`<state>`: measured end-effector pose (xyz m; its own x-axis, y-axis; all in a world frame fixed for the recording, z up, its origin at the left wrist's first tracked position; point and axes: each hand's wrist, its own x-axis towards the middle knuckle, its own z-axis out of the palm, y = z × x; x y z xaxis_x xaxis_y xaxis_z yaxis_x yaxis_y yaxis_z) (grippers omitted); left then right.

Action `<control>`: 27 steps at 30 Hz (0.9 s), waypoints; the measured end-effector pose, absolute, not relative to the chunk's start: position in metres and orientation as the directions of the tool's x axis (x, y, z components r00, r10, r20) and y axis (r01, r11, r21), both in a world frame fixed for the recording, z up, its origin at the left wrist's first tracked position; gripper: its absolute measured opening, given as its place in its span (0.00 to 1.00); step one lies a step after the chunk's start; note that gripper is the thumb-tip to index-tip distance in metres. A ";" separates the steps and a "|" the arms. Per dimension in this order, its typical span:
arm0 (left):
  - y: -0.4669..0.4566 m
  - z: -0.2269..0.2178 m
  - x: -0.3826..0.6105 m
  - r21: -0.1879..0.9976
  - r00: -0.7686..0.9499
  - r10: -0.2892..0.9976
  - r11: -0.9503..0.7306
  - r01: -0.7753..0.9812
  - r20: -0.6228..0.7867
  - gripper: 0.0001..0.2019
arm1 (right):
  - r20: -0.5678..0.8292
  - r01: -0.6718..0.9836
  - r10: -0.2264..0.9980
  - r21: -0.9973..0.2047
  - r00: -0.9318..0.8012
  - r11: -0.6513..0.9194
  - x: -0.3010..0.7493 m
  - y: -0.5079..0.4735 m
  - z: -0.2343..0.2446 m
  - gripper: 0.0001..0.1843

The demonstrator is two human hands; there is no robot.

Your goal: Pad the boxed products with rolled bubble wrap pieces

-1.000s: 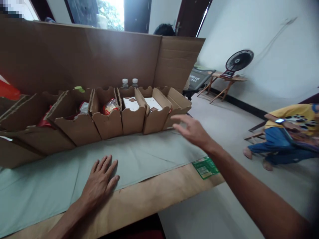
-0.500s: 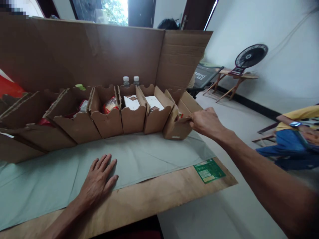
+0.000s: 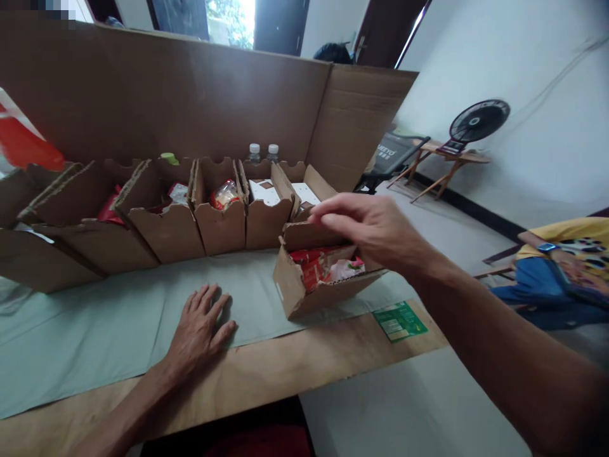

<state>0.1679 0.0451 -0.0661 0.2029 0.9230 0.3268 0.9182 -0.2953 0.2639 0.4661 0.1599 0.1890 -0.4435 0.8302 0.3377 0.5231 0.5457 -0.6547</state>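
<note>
My left hand (image 3: 200, 327) lies flat on the pale green cloth (image 3: 143, 320), fingers stretched out, holding nothing. My right hand (image 3: 366, 228) reaches over a small open cardboard box (image 3: 323, 301) and is closed at the top edge of its far wall; the exact grip of the fingertips is partly hidden. That box sits turned sideways near the table's front edge, with red packets (image 3: 311, 270) and a white-and-pink packet (image 3: 345, 270) inside. Behind it stands a row of several similar cardboard bins (image 3: 221, 231), holding wrapped packets and white boxes (image 3: 264, 192).
A tall cardboard screen (image 3: 190, 95) rises behind the bins, with two white-capped bottles (image 3: 255, 152) before it. A green printed sheet (image 3: 399, 322) lies on the wooden table edge (image 3: 285, 362). At right are a fan (image 3: 478, 120) and a seated person in yellow (image 3: 571, 247).
The end box has come out of the row toward me and leftward, turning so its labelled face points left. My right hand has shifted left onto its far wall. My left hand stays flat.
</note>
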 end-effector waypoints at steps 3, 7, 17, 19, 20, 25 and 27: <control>0.036 -0.053 0.179 0.412 0.169 0.928 -0.303 0.859 0.331 0.26 | 0.644 0.546 0.765 -0.638 -0.010 0.544 0.524 0.159 0.172 0.07; 0.037 -0.032 0.215 0.652 0.229 0.940 -0.340 0.678 0.253 0.34 | 0.376 0.243 0.801 -0.925 0.466 0.293 0.607 0.169 0.101 0.07; 0.108 -0.019 0.301 0.805 0.130 0.918 -0.391 0.445 0.374 0.41 | 0.107 -0.298 0.941 -0.932 0.320 0.207 0.566 0.177 -0.003 0.26; 0.123 -0.019 0.300 0.815 0.086 0.925 -0.369 0.447 0.371 0.39 | 0.156 -0.325 0.938 -0.910 0.311 0.259 0.560 0.188 -0.003 0.28; 0.128 -0.021 0.298 0.826 0.069 0.932 -0.349 0.442 0.357 0.39 | 0.163 -0.332 0.936 -0.904 0.312 0.268 0.558 0.193 -0.006 0.29; 0.126 -0.052 0.297 0.811 0.051 0.953 -0.280 0.513 0.297 0.36 | 0.121 -0.319 0.935 -0.919 0.334 0.233 0.553 0.200 -0.039 0.30; 0.116 -0.065 0.299 0.765 0.066 0.947 -0.294 0.572 0.315 0.37 | 0.098 -0.294 0.933 -0.933 0.346 0.207 0.553 0.198 -0.051 0.29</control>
<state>0.2986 0.1161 -0.0652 0.0659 0.9469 0.3148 0.5723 -0.2943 0.7654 0.5532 0.1983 -0.0507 0.3463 0.9330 0.0977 -0.2938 0.2067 -0.9333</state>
